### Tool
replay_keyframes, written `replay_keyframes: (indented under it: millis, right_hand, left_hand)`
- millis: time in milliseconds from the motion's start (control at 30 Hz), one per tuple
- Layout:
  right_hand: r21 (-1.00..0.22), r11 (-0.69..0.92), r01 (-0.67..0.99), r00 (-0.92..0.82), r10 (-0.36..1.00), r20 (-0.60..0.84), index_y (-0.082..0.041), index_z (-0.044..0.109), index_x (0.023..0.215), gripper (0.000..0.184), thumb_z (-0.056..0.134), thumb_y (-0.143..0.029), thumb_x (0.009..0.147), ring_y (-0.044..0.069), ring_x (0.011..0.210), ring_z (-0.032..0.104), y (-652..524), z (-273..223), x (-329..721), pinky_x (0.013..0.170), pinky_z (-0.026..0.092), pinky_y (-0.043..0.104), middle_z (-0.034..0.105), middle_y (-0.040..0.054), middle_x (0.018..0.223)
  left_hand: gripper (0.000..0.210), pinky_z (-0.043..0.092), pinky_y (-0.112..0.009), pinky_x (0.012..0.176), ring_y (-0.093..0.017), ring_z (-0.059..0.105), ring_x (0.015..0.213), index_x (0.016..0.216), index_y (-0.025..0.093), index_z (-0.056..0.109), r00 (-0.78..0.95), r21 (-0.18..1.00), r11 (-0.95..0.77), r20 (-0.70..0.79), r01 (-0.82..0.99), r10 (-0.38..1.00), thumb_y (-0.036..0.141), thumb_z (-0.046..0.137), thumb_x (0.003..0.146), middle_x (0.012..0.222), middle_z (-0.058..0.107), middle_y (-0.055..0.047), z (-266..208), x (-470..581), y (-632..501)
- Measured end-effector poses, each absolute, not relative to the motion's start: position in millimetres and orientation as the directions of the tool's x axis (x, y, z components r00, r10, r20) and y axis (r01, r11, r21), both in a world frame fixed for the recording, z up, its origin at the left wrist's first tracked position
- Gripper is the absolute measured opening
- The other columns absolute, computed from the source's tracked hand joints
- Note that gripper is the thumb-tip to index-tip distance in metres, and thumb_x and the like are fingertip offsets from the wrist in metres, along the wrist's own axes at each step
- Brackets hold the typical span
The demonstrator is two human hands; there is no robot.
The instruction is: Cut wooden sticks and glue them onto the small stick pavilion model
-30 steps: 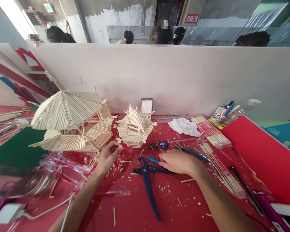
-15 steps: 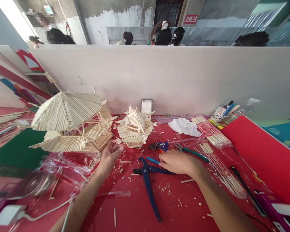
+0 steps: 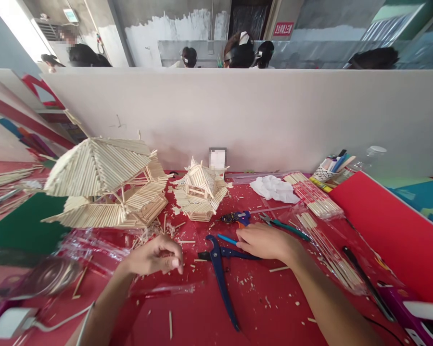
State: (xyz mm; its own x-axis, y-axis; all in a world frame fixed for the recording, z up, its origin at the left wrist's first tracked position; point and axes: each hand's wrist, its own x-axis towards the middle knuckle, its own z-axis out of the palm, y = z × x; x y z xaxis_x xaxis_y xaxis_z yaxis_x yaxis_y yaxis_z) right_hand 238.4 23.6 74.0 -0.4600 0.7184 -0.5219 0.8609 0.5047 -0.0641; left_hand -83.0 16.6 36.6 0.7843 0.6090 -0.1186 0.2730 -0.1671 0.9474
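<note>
My left hand (image 3: 159, 255) hovers over the red table among wood scraps, its fingers loosely curled, with a gap to the thumb and nothing visible in them. In my right hand (image 3: 263, 242) is a blue pen (image 3: 227, 239), its end pointing left; the fingertips are partly hidden. Just below lies a blue-handled cutter (image 3: 221, 276), its jaws beside the pen. A small stick pavilion (image 3: 201, 190) stands beyond my hands, and a larger stick pavilion (image 3: 104, 182) stands left of it. The glue gun (image 3: 234, 218) rests behind the pen.
Green-handled pliers (image 3: 286, 227), packs of wooden sticks (image 3: 330, 252) and crumpled white tissue (image 3: 274, 188) lie to the right. A red board (image 3: 389, 230) is at far right. Clear plastic wrappers (image 3: 94, 247) and a white cable (image 3: 63, 321) lie left. A pale partition (image 3: 238, 115) rises behind.
My left hand has drawn back toward me from beside the small pavilion, and its fingers have curled. My right hand stays with the blue pen.
</note>
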Motion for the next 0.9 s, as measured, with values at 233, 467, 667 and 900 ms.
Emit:
replay_keyframes:
  millis: [233, 467, 667, 900]
  right_hand:
    - [-0.066, 0.509, 0.858, -0.465, 0.717, -0.52, -0.015, 0.073, 0.104, 0.03, 0.047, -0.03, 0.104, 0.032, 0.095, 0.074, 25, 73, 238, 0.073, 0.044, 0.034, 0.078, 0.0158, 0.102]
    - [-0.066, 0.488, 0.87, -0.446, 0.724, -0.526, -0.014, 0.072, 0.106, 0.029, 0.046, -0.028, 0.105, 0.032, 0.097, 0.073, 23, 76, 239, 0.074, 0.044, 0.034, 0.077, 0.0149, 0.104]
    - [-0.066, 0.467, 0.882, -0.427, 0.732, -0.531, -0.014, 0.071, 0.106, 0.027, 0.047, -0.027, 0.105, 0.031, 0.096, 0.073, 22, 78, 238, 0.072, 0.042, 0.033, 0.077, 0.0143, 0.102]
    - [-0.072, 0.481, 0.874, -0.444, 0.727, -0.524, -0.016, 0.07, 0.105, 0.027, 0.045, -0.026, 0.104, 0.03, 0.094, 0.072, 23, 75, 239, 0.071, 0.041, 0.033, 0.077, 0.0131, 0.1]
  left_hand:
    - [0.038, 0.04, -0.028, 0.058, -0.02, 0.061, 0.057, 0.066, 0.022, 0.065, 0.443, 0.367, -0.387, -0.079, 0.846, 0.893, 0.036, 0.049, 0.098, 0.063, 0.065, -0.004, 32, -108, 24]
    - [0.036, 0.052, -0.033, 0.078, -0.026, 0.072, 0.083, 0.086, 0.023, 0.074, 0.427, 0.109, -0.436, 0.094, 0.893, 0.899, 0.0, 0.049, 0.075, 0.085, 0.076, -0.008, 9, -133, 33]
    - [0.071, 0.054, -0.037, 0.098, -0.027, 0.069, 0.116, 0.115, 0.025, 0.074, 0.562, 0.026, -0.565, 0.076, 0.825, 0.824, -0.013, 0.045, 0.063, 0.122, 0.075, -0.008, -2, -142, 33]
    - [0.045, 0.055, -0.031, 0.081, -0.022, 0.073, 0.09, 0.097, 0.021, 0.074, 0.631, -0.028, -0.63, 0.008, 0.776, 0.776, -0.009, 0.044, 0.082, 0.094, 0.076, -0.006, 11, -127, 28]
